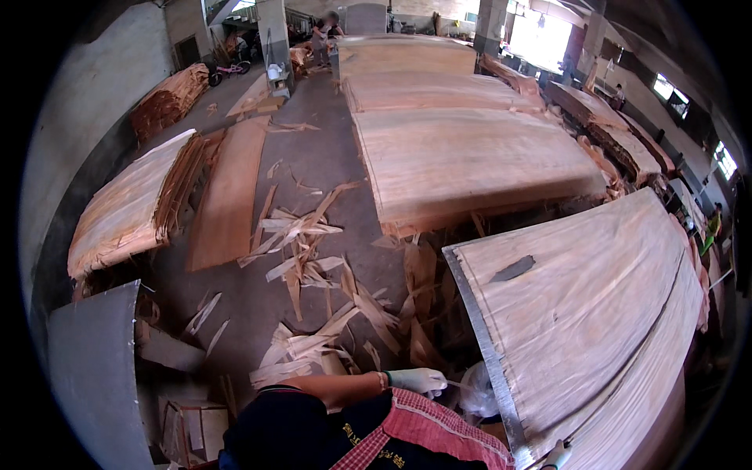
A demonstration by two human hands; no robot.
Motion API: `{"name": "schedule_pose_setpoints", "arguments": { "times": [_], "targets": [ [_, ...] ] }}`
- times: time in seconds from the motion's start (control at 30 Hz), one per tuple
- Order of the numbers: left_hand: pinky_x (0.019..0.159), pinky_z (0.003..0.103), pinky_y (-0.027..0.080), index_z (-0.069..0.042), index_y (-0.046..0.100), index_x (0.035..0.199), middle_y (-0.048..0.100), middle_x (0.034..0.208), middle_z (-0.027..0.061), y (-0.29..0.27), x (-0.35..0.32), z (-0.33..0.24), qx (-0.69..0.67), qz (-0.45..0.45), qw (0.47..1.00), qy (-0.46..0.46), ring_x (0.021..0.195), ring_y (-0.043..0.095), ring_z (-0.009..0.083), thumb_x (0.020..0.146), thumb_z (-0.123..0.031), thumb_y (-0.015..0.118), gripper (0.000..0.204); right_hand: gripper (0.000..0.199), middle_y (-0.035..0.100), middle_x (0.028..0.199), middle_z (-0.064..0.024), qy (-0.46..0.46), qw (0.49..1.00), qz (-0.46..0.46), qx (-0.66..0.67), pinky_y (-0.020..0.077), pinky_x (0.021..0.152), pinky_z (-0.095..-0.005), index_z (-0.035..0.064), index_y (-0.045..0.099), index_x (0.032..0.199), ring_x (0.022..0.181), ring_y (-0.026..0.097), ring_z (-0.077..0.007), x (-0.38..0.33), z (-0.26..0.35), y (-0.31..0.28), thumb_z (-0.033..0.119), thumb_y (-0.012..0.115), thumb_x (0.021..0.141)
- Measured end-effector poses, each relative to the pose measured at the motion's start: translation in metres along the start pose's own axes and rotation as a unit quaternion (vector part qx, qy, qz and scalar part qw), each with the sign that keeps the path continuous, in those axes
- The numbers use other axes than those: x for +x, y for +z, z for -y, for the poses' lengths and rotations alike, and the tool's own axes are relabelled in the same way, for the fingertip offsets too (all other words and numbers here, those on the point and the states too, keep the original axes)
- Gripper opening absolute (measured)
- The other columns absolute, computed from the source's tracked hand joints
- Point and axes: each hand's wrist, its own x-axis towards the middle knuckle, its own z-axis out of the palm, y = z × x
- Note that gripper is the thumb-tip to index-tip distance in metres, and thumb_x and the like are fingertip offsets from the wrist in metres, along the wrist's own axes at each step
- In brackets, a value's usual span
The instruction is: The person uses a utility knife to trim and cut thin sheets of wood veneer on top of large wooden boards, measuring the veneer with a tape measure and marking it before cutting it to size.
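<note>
My left hand (421,381), in a white glove, is closed on a thin pale strip beside a clear plastic bag (479,395). The strip's far end runs toward the bag; I cannot make out where it ends. A large pale wood veneer sheet (583,313) lies in front of me to the right, creased along its right part, with a dark ragged patch (513,269) near its far left corner. At the sheet's near edge my gloved right hand (558,455) is curled, with a small dark tip showing at its fingers. What it grips is too small to tell.
A grey board edge (487,345) runs under the sheet's left side. Torn veneer strips (305,243) litter the floor. Veneer stacks stand ahead (478,157) and at left (129,204). A grey panel (98,376) stands near left. A person (321,39) is far off.
</note>
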Motion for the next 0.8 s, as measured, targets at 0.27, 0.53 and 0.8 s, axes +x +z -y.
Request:
{"name": "schedule_pose_setpoints", "arguments": {
  "times": [0.27,0.53,0.8],
  "targets": [
    [0.076,0.039,0.047,-0.002,0.051,0.114,0.060,0.094,0.0142,0.038,0.021,-0.039,0.299,0.011,0.927,0.227,0.086,0.061,0.0280,0.098,-0.032,0.047,0.035,0.027,0.063,0.107,-0.0152,-0.080,0.973,0.217,0.022,0.0455,0.087,-0.0315,-0.0052,0.057,0.113,0.096,0.057,-0.0205,-0.058,0.160,0.076,0.008,0.050,0.091],
    [0.071,0.041,0.046,0.000,0.054,0.104,0.062,0.092,0.0234,0.214,0.069,-0.171,0.314,0.465,0.723,0.404,0.084,0.060,0.0368,0.089,-0.018,0.050,0.024,0.036,0.051,0.125,-0.0132,-0.287,0.714,0.620,-0.150,0.0471,0.085,-0.0333,-0.0020,0.053,0.121,0.103,0.056,-0.0240,-0.199,0.242,0.174,0.020,0.053,0.093],
    [0.084,0.040,0.044,0.004,0.054,0.103,0.060,0.104,0.0235,0.171,0.066,-0.145,0.355,0.464,0.757,0.292,0.099,0.058,0.0321,0.096,-0.016,0.040,0.025,0.028,0.057,0.114,-0.0110,-0.234,0.728,0.627,-0.149,0.0491,0.080,-0.0350,-0.0011,0.056,0.114,0.094,0.059,-0.0246,-0.213,0.223,0.145,0.016,0.051,0.092]
  ]
}}
